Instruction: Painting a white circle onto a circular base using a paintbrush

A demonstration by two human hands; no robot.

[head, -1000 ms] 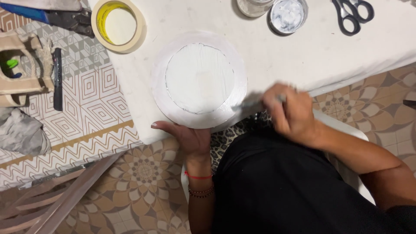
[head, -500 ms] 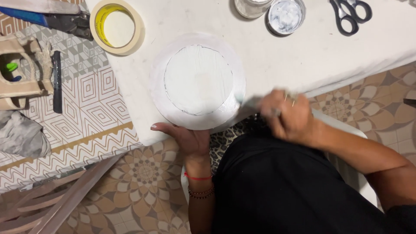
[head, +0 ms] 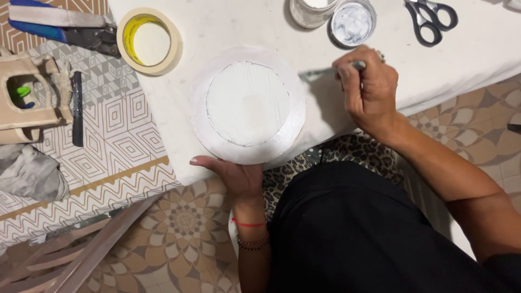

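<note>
White table (head: 228, 27) across the top, draped edge running down toward 4 o'clock

White-painted round plate (head: 248, 104) at centre, flat on the table, near the front edge

Right hand (head: 369, 89) at 3 o'clock of the plate, fingers pinched round a thin brush (head: 331, 71), bristle end pointing at the plate rim, just short of it

Left hand (head: 234, 172) at 6 o'clock of the plate, palm up, fingers tucked under the near rim, thumb spread out toward 9 o'clock

Roll of masking tape (head: 148, 41) at 10 o'clock

Black-handled scissors (head: 431, 18) at 2 o'clock

Open lid with white paint (head: 352, 24) at 1 o'clock, glass jar (head: 310, 11) touching beside it
</note>
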